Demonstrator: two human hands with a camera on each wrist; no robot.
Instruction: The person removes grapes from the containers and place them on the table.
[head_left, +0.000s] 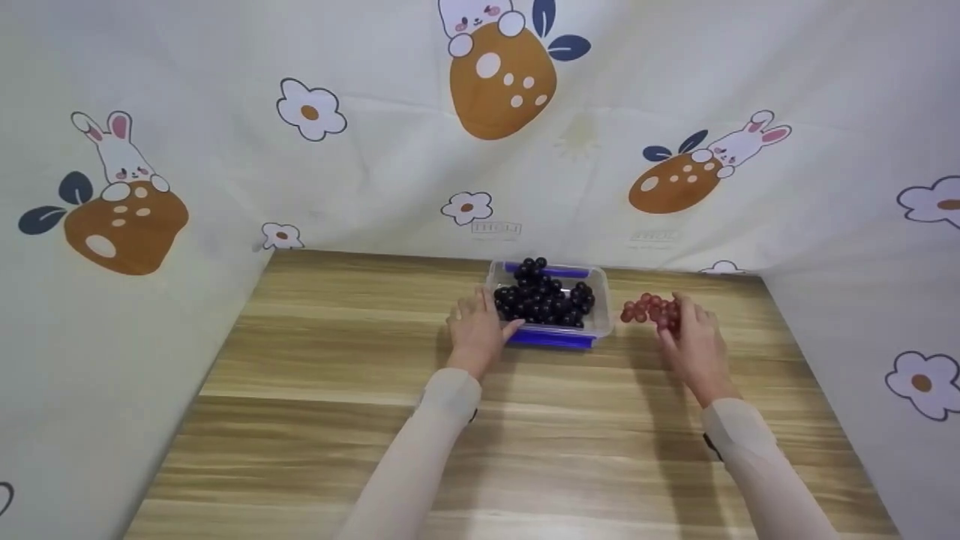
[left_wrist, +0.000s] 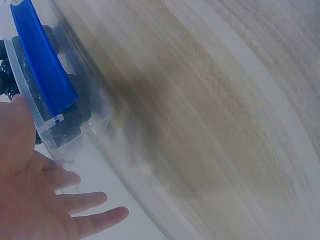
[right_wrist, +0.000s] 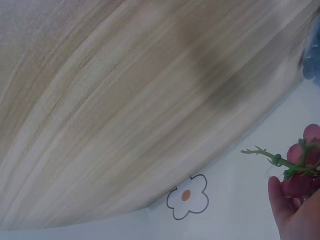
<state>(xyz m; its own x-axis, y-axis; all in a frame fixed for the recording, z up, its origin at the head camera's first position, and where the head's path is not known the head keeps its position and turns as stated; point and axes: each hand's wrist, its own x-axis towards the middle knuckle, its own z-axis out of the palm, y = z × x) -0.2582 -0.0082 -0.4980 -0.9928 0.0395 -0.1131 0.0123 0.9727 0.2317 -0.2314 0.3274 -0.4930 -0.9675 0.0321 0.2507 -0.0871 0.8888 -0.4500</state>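
Hands are working near the far edge of the wooden table (head_left: pixel 337 375). Left hand (head_left: pixel 478 330) is resting against the left side of the clear container (head_left: pixel 600 319) of dark grapes (head_left: pixel 546 298), fingers straight and spread. Right hand (head_left: pixel 694 341) is curling its fingers around the red grape bunch (head_left: pixel 649 308), which is lying just right of the container, green stem (right_wrist: pixel 280 161) showing.

red grapes (right_wrist: pixel 303 165) cut off (right edge), table (left_wrist: pixel 210 120) blurred
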